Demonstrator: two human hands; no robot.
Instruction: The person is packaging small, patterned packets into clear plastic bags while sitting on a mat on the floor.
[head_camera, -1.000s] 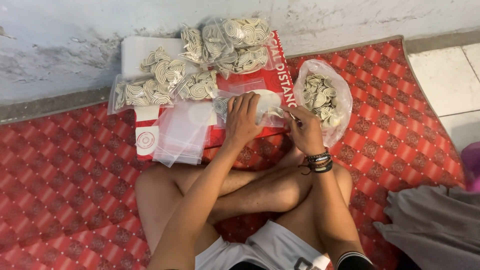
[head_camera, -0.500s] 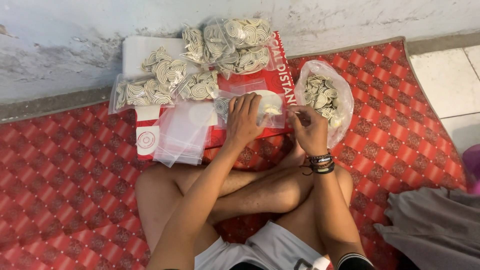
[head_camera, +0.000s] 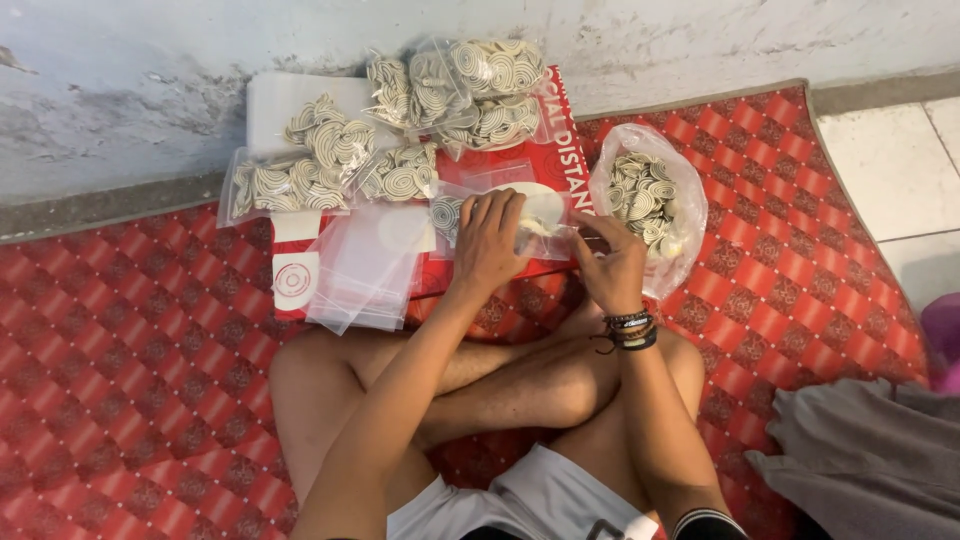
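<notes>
At the left of centre lies a stack of empty clear bags (head_camera: 365, 265) on the red mat (head_camera: 130, 400). Above it, along the wall, sit about six filled packets (head_camera: 330, 160) of pale spiral snacks. At frame centre the left hand (head_camera: 490, 240) presses flat, fingers spread, on a small clear bag (head_camera: 535, 215), which is glossy, partly filled with spirals, its long axis running left to right. The right hand (head_camera: 612, 265) pinches its right end. At the right stands one open sack (head_camera: 650, 200) of loose spirals.

Glossy clear plastic bags (head_camera: 300, 180) lie on a patterned red woven mat (head_camera: 130, 380) beside a rough plastered wall (head_camera: 150, 90).
</notes>
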